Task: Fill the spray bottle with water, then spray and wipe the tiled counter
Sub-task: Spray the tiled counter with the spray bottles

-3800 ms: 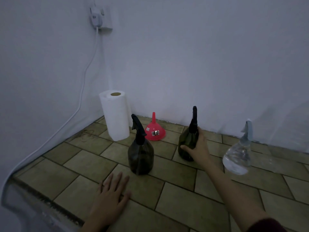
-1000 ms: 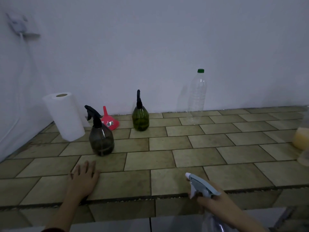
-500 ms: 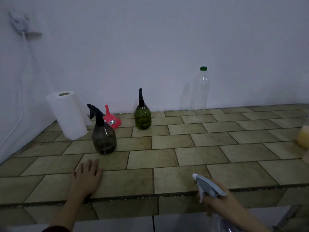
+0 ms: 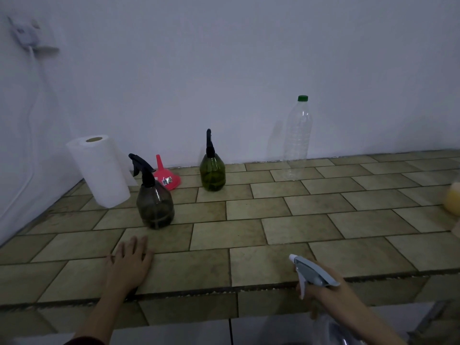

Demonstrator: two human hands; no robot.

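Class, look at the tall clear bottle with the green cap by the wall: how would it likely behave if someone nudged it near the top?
The tall clear bottle looks empty, so it is probably light. Being tall and narrow and standing upright on the tiled counter, it would likely tip rather than slide. Its thin ribbed wall may dent under the fingers.

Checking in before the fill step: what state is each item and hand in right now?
Clear spray bottle: gripped by right hand, off the counter edge.
Left hand: flat on tiled counter.
Smoky spray bottle: upright.
Green spray bottle: upright.
Plastic bottle: upright, capped.
Funnel: inverted.
Paper towel roll: upright.
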